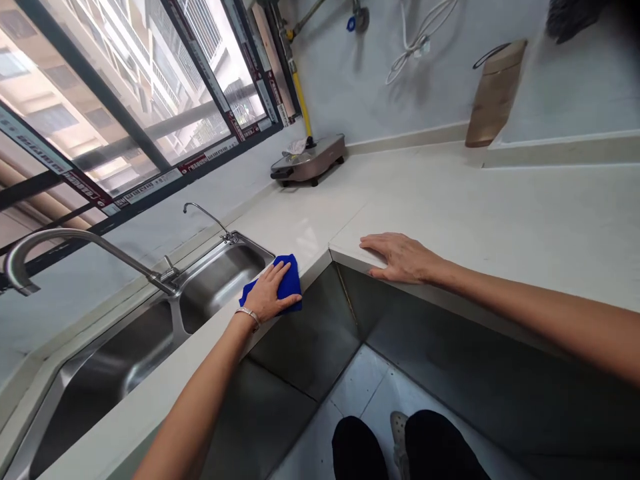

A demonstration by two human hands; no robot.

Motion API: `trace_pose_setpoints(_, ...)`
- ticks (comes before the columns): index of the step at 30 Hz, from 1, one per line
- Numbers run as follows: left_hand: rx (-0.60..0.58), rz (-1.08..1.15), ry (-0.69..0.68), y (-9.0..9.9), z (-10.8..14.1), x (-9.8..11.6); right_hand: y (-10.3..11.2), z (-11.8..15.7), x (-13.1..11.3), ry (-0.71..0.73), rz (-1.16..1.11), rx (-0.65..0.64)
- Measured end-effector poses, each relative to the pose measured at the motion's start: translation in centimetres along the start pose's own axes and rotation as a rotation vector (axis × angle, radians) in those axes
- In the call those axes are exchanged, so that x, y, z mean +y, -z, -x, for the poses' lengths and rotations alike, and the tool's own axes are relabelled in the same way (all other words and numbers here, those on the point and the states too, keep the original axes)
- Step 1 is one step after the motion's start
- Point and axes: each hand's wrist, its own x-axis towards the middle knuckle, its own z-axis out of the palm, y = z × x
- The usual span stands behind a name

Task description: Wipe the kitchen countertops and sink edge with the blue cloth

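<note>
My left hand (269, 291) lies flat on a blue cloth (289, 283), fingers spread, pressing it against the white countertop (430, 200) beside the sink. Part of the cloth hangs at the counter's front edge, and the palm hides its middle. A bracelet circles the left wrist. My right hand (397, 258) rests on the counter's edge just right of the inner corner, holding nothing, its fingers stretched out and the thumb apart. To the left of the cloth is a steel double-bowl sink (176, 317).
A large curved faucet (90, 235) and a small thin tap (205, 213) rise behind the sink. An electric cooker (313, 160) stands in the far corner by a yellow pipe (302, 100). A brown pouch (495, 93) leans on the wall. Grey cabinet fronts (300, 347) drop below the counter.
</note>
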Motion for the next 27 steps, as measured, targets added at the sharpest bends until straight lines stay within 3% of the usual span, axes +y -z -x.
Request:
trace_pose_setpoints(13,0.016,0.044,-0.058,-0.4,-11.8,5.4,0.9,0.0,-1.0,-0.014,-0.012,-0.006)
trace_pose_setpoints(21,-0.019,0.101,-0.176,0.2,-15.2,4.7,1.6,0.1,-1.9,-0.002,-0.011,0.029)
trace_pose_setpoints(27,0.093,0.066,-0.09,-1.3,-21.5,4.4,1.6,0.0,-1.8,-0.015,-0.045,0.014)
